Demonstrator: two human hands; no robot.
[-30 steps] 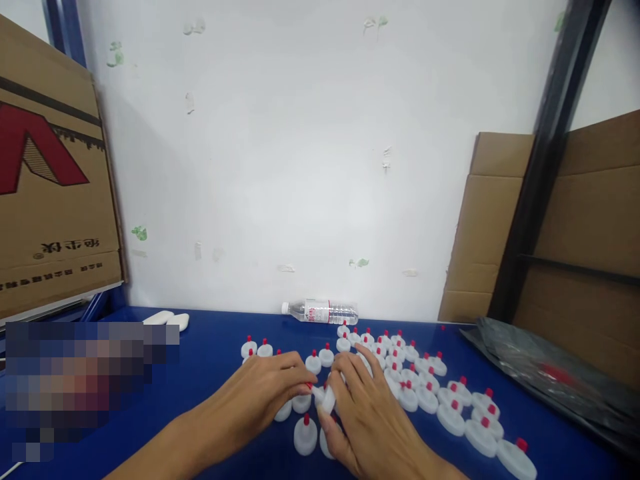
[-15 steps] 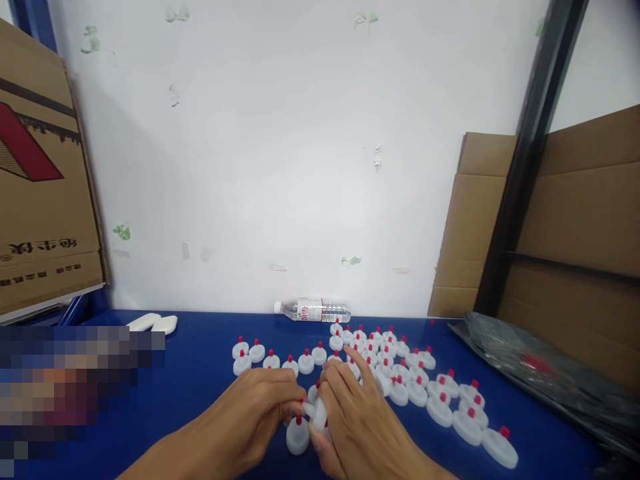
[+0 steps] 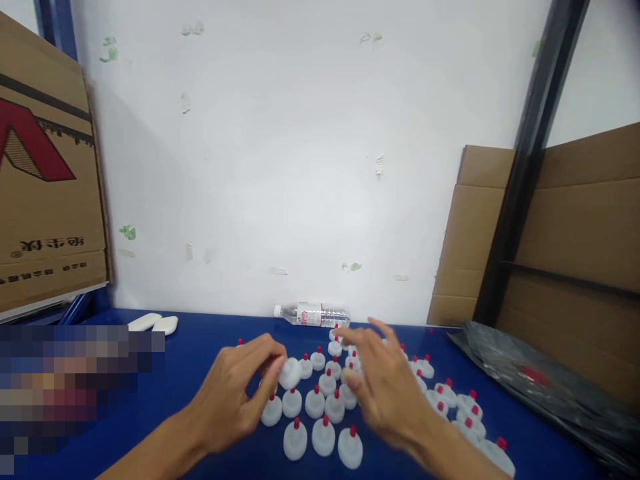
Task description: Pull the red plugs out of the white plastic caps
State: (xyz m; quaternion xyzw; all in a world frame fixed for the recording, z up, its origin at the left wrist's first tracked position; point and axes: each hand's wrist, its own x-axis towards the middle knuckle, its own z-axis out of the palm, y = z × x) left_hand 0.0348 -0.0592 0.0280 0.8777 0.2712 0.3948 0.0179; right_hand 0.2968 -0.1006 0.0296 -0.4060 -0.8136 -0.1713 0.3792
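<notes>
My left hand (image 3: 245, 387) is closed, thumb and forefinger pinching a small white bottle with a red tip (image 3: 290, 373). This bottle is tilted, its white body pointing right and its red tip mostly hidden by my fingers. Above the group to the right, my right hand (image 3: 383, 380) has its fingers spread and nothing in them. Several similar squat bottles stand upright on the blue table between and in front of my hands, including a front one (image 3: 323, 437). My right hand and forearm hide part of the group.
A clear plastic water bottle (image 3: 320, 314) lies at the wall. Two white oval pieces (image 3: 165, 325) rest at the back left. Dark plastic bags (image 3: 520, 380) lie at the right edge, near cardboard (image 3: 575, 220). A printed carton (image 3: 50, 180) stands on the left.
My hands have come apart from around a white piece near the front. The left has moved left and up and holds a bottle; the right has moved right and up and opened.
</notes>
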